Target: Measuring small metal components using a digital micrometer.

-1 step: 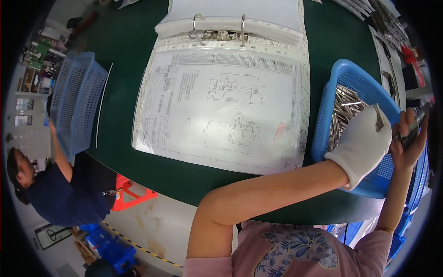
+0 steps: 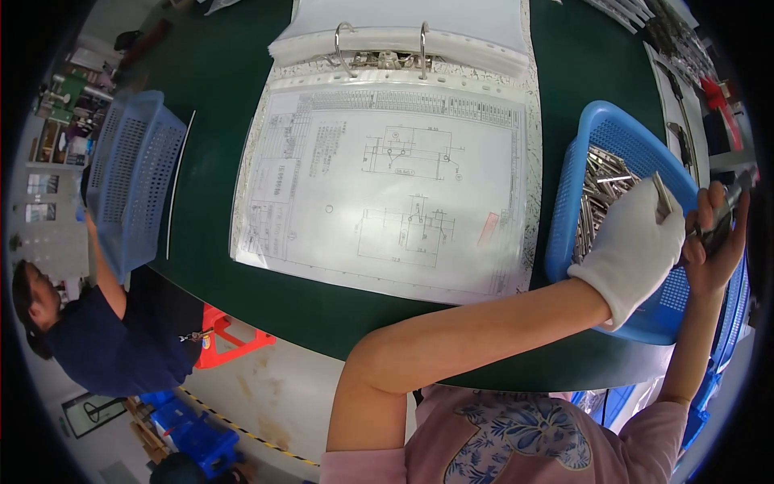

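Observation:
My left hand (image 2: 633, 238), in a white glove, is closed over the blue basket (image 2: 564, 218) on the right. A slim metal part (image 2: 662, 194) sticks up from its pinched fingers. Below lie several slender silver metal parts (image 2: 598, 189) in the basket's far half. My right hand (image 2: 709, 250), bare, is wrapped round a dark grey handheld tool (image 2: 727, 216) beside the basket's right rim. The tool's exact kind is not clear from here. The two hands are close together, the gloved fingertips nearly meeting the right hand's fingers.
An open ring binder (image 2: 383, 194) with a technical drawing lies on the green table (image 2: 306, 302). Another blue basket (image 2: 133, 177) is at the left, near a person (image 2: 121, 339) in dark clothes. A red stool (image 2: 230, 339) stands below the table edge. Long tools (image 2: 681, 121) lie at the far right.
The metal part in my left hand has tilted slightly and stands out more from the glove. My right hand and the tool have barely shifted.

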